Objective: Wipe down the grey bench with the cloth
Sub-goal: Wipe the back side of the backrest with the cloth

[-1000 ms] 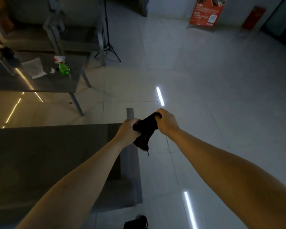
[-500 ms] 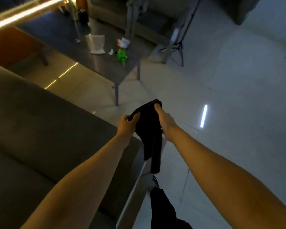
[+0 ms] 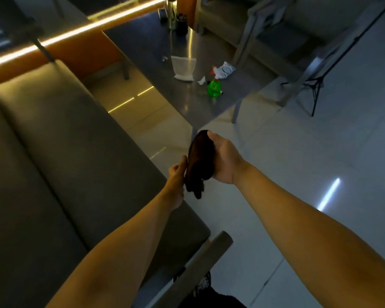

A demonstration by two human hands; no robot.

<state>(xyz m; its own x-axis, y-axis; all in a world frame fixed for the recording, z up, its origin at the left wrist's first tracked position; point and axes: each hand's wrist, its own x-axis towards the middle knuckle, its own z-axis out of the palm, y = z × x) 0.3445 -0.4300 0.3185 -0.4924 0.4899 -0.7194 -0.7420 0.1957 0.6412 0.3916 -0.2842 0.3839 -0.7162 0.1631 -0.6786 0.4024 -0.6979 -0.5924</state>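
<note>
While the right hand (image 3: 226, 160) cupped the bunched dark cloth (image 3: 201, 156) in curled fingers, the left hand (image 3: 176, 174) pinched its edge — just beside the grey bench (image 3: 76, 152).

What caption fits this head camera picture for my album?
Left hand and right hand hold a dark cloth beside the grey bench; a green spray bottle stands on the metal table beyond.

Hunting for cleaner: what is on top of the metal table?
The metal table holds a green spray bottle, a white pouch, a crumpled white wrapper and dark containers at its far end. Their contents cannot be seen.
</note>
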